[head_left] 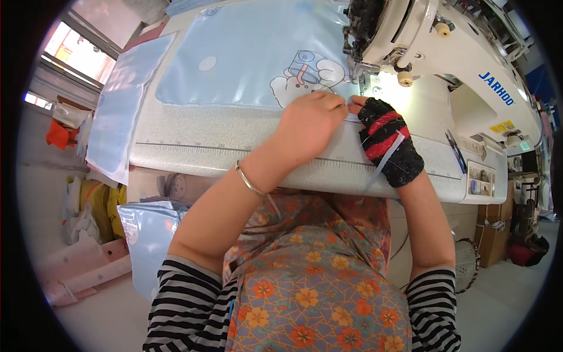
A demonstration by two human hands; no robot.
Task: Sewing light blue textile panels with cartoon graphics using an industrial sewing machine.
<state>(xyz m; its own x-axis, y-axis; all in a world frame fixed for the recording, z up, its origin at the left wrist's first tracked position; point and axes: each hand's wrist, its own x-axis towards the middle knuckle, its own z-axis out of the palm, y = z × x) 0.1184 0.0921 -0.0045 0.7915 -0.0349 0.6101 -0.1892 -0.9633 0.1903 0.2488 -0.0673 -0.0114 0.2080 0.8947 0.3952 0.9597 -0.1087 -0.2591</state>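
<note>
A light blue glossy sheet (234, 64) printed with a white cartoon animal lies on the sewing machine table (234, 132). My left hand (314, 126), bare with a bangle at the wrist, is closed in a pinch by the sheet's near edge. My right hand (388, 141) wears a black and red fingerless glove, and its fingertips are pressed together close to the left ones. What either pinch holds is hidden. Just beyond the fingers is the lit needle area (375, 88) of the white sewing machine (457, 70). A narrow white strip (390, 154) trails across the gloved hand.
Another light blue sheet (120, 105) hangs over the table's left end. Below it is a stack of folded blue sheets (149, 223). Dark-handled snips (456, 151) and a small parts tray (481, 179) sit at the right. A ruler scale (211, 148) runs along the front edge.
</note>
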